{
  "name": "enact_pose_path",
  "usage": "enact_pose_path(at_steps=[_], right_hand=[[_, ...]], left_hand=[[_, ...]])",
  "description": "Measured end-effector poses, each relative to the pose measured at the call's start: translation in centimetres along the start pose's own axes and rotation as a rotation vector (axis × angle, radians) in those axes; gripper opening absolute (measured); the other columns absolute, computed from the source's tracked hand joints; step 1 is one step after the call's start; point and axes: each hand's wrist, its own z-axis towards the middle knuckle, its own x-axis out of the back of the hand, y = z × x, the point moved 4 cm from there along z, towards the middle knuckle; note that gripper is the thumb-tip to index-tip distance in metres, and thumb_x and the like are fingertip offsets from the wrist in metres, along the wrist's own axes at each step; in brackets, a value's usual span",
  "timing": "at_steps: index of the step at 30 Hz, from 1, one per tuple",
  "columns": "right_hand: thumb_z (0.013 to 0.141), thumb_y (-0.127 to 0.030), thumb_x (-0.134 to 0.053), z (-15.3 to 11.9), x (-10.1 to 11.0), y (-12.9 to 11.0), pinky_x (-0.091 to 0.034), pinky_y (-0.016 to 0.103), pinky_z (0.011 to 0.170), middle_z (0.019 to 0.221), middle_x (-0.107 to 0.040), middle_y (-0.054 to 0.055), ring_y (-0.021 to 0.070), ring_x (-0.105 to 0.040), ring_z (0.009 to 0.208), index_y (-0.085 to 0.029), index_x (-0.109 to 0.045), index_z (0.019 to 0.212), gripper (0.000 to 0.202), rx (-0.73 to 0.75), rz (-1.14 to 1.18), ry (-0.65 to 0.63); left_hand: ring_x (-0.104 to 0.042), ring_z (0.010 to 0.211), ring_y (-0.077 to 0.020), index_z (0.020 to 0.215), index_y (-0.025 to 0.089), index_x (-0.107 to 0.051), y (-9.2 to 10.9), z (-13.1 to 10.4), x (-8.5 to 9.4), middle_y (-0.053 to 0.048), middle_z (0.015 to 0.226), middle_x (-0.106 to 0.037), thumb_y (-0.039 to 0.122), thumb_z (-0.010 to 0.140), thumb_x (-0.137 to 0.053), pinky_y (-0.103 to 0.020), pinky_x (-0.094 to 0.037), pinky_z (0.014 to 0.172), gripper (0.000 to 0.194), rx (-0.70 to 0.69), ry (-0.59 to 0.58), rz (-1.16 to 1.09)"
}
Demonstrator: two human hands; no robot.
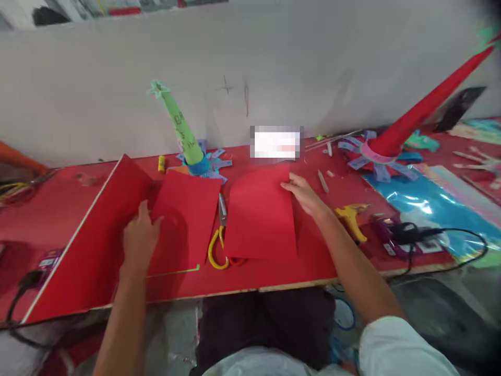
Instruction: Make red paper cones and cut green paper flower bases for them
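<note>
My right hand (303, 193) pinches the upper right edge of a red paper sheet (260, 214), its thumb and fingers at the corner. My left hand (140, 237) is slightly blurred, with thumb and index finger apart. It is in front of a leaning red panel (94, 235) with a white edge, close to the left side of a second red sheet (186, 214); whether it touches either I cannot tell. Between the two sheets lie scissors (218, 248) with yellow handles, partly hidden under the right sheet.
A green paper cone (182, 128) and a red paper cone (426, 107) stand behind. To the right are a yellow glue gun (353, 219), a purple box (387, 237) with a black cable and blue glossy sheets (422, 196). A glue stick (161, 164) stands at back left.
</note>
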Motion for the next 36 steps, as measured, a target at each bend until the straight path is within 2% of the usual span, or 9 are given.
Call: enact_pose_path(at_steps=[3,6,9,16,20,24,28,32,36], right_hand=[[0.079,-0.037,-0.079,0.6,2.9,0.5,-0.056,0.039,0.086,0.091,-0.073,0.001,0.0223,-0.069,0.085,-0.026,-0.072,0.102,0.026,0.015,-0.109,0.182],[0.073,-0.037,-0.079,1.0,5.4,0.9,-0.058,0.041,0.086,0.090,-0.075,0.002,0.0257,-0.072,0.089,-0.027,-0.070,0.102,0.032,0.006,-0.072,0.325],[0.070,-0.041,-0.079,1.6,7.1,1.0,-0.061,0.045,0.090,0.094,-0.080,0.002,0.0302,-0.077,0.098,-0.027,-0.073,0.103,0.037,0.022,0.030,0.351],[0.066,-0.045,-0.078,2.1,7.8,0.7,-0.061,0.046,0.096,0.099,-0.084,0.005,0.0342,-0.077,0.109,-0.026,-0.075,0.096,0.035,0.051,0.064,0.348],[0.066,-0.040,-0.077,1.7,7.0,0.5,-0.061,0.046,0.099,0.102,-0.085,0.004,0.0336,-0.078,0.112,-0.025,-0.078,0.101,0.038,0.058,0.119,0.338],[0.067,-0.037,-0.077,1.2,6.1,0.1,-0.060,0.048,0.102,0.104,-0.086,0.004,0.0349,-0.077,0.116,-0.025,-0.079,0.102,0.038,0.062,0.138,0.345],[0.067,-0.037,-0.077,1.2,5.7,0.0,-0.060,0.049,0.102,0.102,-0.086,0.003,0.0355,-0.078,0.116,-0.025,-0.080,0.099,0.035,0.067,0.145,0.338],[0.064,-0.038,-0.080,1.2,5.7,0.0,-0.060,0.049,0.103,0.100,-0.087,0.003,0.0357,-0.078,0.116,-0.025,-0.081,0.098,0.037,0.048,0.177,0.318],[0.063,-0.041,-0.080,1.1,5.5,-0.3,-0.060,0.049,0.105,0.100,-0.087,0.003,0.0364,-0.078,0.117,-0.025,-0.080,0.095,0.036,0.044,0.165,0.317]], left_hand=[[-0.065,0.136,-0.0440,0.163,0.009,-0.049,4.2,-3.4,1.0,-0.026,0.151,-0.067,0.040,0.114,-0.043,-0.053,-0.053,0.109,0.058,-0.103,0.114,0.040],[-0.078,0.111,-0.0390,0.156,0.016,-0.059,8.9,-7.1,0.5,-0.019,0.117,-0.081,0.043,0.117,-0.036,-0.046,-0.058,0.092,0.053,-0.266,-0.133,0.056],[-0.080,0.104,-0.0393,0.165,0.021,-0.049,11.8,-9.8,-0.4,-0.018,0.124,-0.079,0.042,0.117,-0.036,-0.043,-0.059,0.079,0.054,-0.391,-0.347,0.097],[-0.075,0.125,-0.0329,0.175,0.021,-0.031,10.7,-9.1,-2.4,-0.019,0.152,-0.066,0.028,0.117,-0.032,-0.041,-0.059,0.097,0.058,-0.489,-0.464,-0.123],[-0.072,0.126,-0.0337,0.168,0.018,-0.046,10.2,-8.6,-3.4,-0.018,0.147,-0.068,0.018,0.108,-0.041,-0.046,-0.056,0.108,0.060,-0.561,-0.275,-0.098],[-0.050,0.157,-0.0388,0.163,0.015,-0.052,9.2,-8.8,-4.8,-0.019,0.169,-0.053,0.036,0.110,-0.046,-0.054,-0.042,0.129,0.057,-0.610,-0.052,-0.100],[-0.044,0.160,-0.0480,0.164,0.002,-0.047,8.5,-9.2,-4.3,-0.030,0.175,-0.040,0.050,0.106,-0.057,-0.057,-0.042,0.128,0.075,-0.491,0.048,-0.003],[-0.075,0.121,-0.0426,0.126,0.009,-0.071,10.0,-9.8,-2.3,-0.025,0.129,-0.076,0.041,0.112,-0.047,-0.053,-0.058,0.105,0.042,-0.453,-0.158,0.084],[-0.081,0.100,-0.0389,0.124,0.013,-0.066,11.8,-10.3,-1.9,-0.018,0.111,-0.079,0.023,0.114,-0.032,-0.045,-0.059,0.080,0.036,-0.484,-0.344,0.113]])
